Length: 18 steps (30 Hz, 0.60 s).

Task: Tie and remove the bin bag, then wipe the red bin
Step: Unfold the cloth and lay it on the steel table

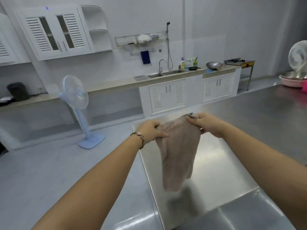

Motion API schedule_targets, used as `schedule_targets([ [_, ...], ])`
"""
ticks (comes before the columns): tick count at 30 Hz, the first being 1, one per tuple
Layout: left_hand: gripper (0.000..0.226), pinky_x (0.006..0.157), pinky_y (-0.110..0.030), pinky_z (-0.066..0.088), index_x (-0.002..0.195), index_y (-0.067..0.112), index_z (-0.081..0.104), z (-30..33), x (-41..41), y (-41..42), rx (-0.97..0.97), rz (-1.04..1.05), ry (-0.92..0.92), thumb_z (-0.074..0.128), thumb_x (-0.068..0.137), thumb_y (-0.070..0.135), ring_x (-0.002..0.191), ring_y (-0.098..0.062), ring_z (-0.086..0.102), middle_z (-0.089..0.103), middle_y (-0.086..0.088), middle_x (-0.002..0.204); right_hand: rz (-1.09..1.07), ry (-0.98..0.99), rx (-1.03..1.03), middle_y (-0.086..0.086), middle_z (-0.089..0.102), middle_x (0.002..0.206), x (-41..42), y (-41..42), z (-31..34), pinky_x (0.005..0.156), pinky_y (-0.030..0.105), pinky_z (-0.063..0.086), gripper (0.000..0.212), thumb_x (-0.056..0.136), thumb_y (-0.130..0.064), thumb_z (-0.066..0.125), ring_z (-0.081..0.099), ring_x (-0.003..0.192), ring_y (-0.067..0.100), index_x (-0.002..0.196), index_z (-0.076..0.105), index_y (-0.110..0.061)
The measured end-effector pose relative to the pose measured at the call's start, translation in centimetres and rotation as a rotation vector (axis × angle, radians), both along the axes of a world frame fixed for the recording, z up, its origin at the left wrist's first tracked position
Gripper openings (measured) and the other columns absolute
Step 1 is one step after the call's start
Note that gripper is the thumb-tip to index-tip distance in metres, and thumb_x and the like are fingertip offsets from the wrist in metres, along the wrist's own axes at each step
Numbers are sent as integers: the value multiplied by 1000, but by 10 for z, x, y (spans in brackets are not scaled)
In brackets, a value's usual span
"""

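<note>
A beige-grey cloth (pixel 179 155) hangs in the air above the near left corner of a steel table (pixel 232 146). My left hand (pixel 152 131) pinches its upper left edge, with a bracelet on that wrist. My right hand (pixel 206 122) grips its upper right corner, a little higher and farther away. The cloth droops down between them, its lower end just above the tabletop. Neither the red bin nor the bin bag is in view.
A pale blue standing fan (pixel 78 103) stands on the floor to the left. A counter with a sink (pixel 166 73), a wok (pixel 214 65) and bottles runs along the back wall. A pink basin (pixel 292 80) and a white fan (pixel 299 54) sit at the table's far right.
</note>
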State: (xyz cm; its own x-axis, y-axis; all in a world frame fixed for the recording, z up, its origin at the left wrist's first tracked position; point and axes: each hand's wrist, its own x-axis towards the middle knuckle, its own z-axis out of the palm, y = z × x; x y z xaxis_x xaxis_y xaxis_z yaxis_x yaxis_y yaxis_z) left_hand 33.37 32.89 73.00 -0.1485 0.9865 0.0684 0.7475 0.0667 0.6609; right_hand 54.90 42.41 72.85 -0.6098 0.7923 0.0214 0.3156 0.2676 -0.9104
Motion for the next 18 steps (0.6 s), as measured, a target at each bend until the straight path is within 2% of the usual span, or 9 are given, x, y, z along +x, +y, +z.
schedule_targets([
  [1, 37, 59, -31, 41, 73, 2, 58, 3, -5, 3, 58, 39, 59, 79, 67, 31, 63, -18, 47, 52, -6, 68, -15, 51, -5, -6, 65, 68, -6, 6, -3, 61, 27, 53, 29, 91, -41, 57, 61, 68, 13, 70, 68, -23],
  [3, 28, 53, -22, 34, 65, 12, 58, 10, -13, 4, 166, 108, 100, 78, 68, 31, 57, -12, 44, 52, 2, 62, -29, 147, 9, -10, 66, 62, -18, 13, -5, 66, 30, 52, 33, 91, -39, 58, 61, 65, 11, 65, 70, -22],
  [5, 20, 49, -13, 32, 59, 21, 58, 10, -18, -3, 231, 152, 131, 75, 70, 24, 54, -6, 45, 54, 8, 58, -9, 167, 41, -4, 67, 66, -25, 16, -12, 73, 37, 49, 36, 90, -40, 59, 61, 67, 13, 71, 71, -13],
  [7, 10, 54, -16, 37, 63, 19, 65, -6, -19, -13, 236, 157, 208, 71, 70, 16, 59, -9, 52, 65, 3, 63, 55, 103, 63, 2, 67, 75, -23, 13, -29, 74, 33, 44, 43, 89, -43, 60, 58, 72, 16, 82, 67, -1],
  [9, 4, 62, -28, 45, 73, 15, 69, -39, -14, -28, 205, 137, 312, 66, 74, 14, 69, -20, 60, 72, -6, 73, 148, -29, 66, -7, 62, 67, -11, 4, -59, 62, 21, 37, 39, 85, -45, 63, 51, 61, 7, 80, 69, -6],
  [11, 10, 70, -32, 47, 83, 14, 68, -85, -2, -50, 104, 76, 401, 60, 81, 19, 80, -26, 62, 72, -9, 83, 213, -219, 58, -4, 48, 67, 6, -8, -101, 59, 27, 27, 42, 87, -44, 63, 38, 61, 9, 81, 65, -2],
  [13, 17, 77, -32, 45, 89, 14, 64, -134, 17, -76, -55, -33, 451, 53, 87, 26, 88, -28, 60, 69, -10, 92, 289, -381, 16, 0, 47, 69, 27, -23, -146, 60, 30, 27, 39, 89, -41, 61, 36, 64, 12, 80, 62, -2],
  [16, 22, 78, -28, 41, 91, 13, 61, -187, 45, -112, -342, -167, 336, 49, 88, 32, 94, -28, 58, 66, -13, 99, 418, -555, -62, -2, 49, 68, 52, -48, -198, 62, 28, 32, 30, 88, -31, 60, 42, 66, 9, 79, 62, -2],
  [18, 20, 76, -25, 41, 88, 14, 59, -198, 55, -122, -475, -253, 202, 49, 86, 30, 88, -19, 58, 64, -11, 94, 466, -640, -110, -11, 54, 61, 63, -57, -212, 63, 26, 39, 21, 82, -23, 56, 48, 63, 6, 81, 66, -5],
])
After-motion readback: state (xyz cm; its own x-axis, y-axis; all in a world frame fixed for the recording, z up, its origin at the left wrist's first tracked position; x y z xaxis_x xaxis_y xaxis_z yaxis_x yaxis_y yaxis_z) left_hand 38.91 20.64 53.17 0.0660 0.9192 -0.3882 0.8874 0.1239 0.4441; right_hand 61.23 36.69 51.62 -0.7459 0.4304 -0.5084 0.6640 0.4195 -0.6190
